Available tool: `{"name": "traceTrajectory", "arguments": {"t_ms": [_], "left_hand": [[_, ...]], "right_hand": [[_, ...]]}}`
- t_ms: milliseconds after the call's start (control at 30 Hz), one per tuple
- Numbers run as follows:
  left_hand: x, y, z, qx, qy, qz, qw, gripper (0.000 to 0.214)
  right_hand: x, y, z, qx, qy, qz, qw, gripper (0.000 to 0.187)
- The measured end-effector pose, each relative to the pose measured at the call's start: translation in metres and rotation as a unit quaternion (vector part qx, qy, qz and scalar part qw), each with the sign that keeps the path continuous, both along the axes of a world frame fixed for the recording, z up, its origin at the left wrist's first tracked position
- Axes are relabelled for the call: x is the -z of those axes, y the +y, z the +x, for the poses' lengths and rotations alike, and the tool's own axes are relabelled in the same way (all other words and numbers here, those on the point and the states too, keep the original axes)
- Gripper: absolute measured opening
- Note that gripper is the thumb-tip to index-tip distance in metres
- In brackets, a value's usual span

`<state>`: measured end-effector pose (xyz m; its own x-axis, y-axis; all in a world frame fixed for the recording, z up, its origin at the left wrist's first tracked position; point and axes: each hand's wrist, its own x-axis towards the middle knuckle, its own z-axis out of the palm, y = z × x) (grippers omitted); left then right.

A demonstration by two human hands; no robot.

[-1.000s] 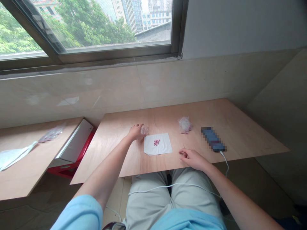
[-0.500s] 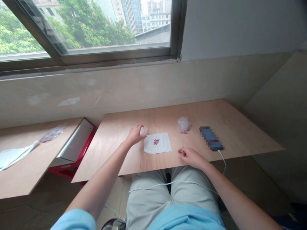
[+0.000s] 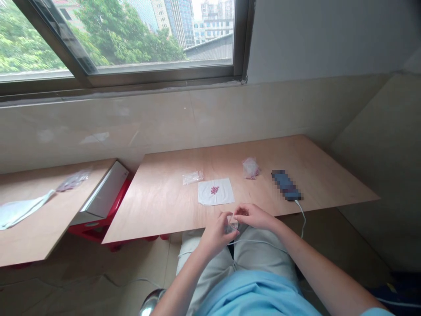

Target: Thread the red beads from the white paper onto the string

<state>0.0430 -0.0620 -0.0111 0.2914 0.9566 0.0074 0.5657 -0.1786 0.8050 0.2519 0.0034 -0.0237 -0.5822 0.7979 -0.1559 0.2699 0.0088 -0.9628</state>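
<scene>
My left hand [image 3: 217,231] and my right hand [image 3: 255,216] meet at the near edge of the wooden table [image 3: 164,206], fingers pinched on a small clear plastic bag [image 3: 232,225] held between them. Just beyond lies a white sheet of paper [image 3: 216,192] with a little cluster of red beads [image 3: 214,189] on it. A pile of small clear bags [image 3: 192,177] rests to the left of the paper, and a crumpled clear bag [image 3: 250,167] with reddish contents lies to its right.
A phone [image 3: 285,185] with a white cable [image 3: 301,215] lies at the right of the table. A second wooden table [image 3: 49,224] at the left carries a face mask [image 3: 19,210] and a plastic bag [image 3: 73,180]. A white and red box [image 3: 103,199] stands between the tables.
My left hand left the pile of clear bags and came back to the table's near edge with one small bag. My right hand closed on it there.
</scene>
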Motion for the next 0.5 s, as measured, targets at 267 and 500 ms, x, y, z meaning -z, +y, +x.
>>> {"name": "traceTrajectory", "arguments": {"t_ms": [267,500], "left_hand": [[0.006,-0.004,-0.012,-0.019,-0.019,0.010,1.000,0.048],[0.005,0.005,-0.022,0.008,0.061,0.040,0.997,0.041]], "right_hand": [[-0.010,-0.015,-0.017,0.037,-0.019,0.129,0.991,0.015],[-0.007,-0.018,-0.026,0.003,-0.004,0.168,0.986,0.019]]}}
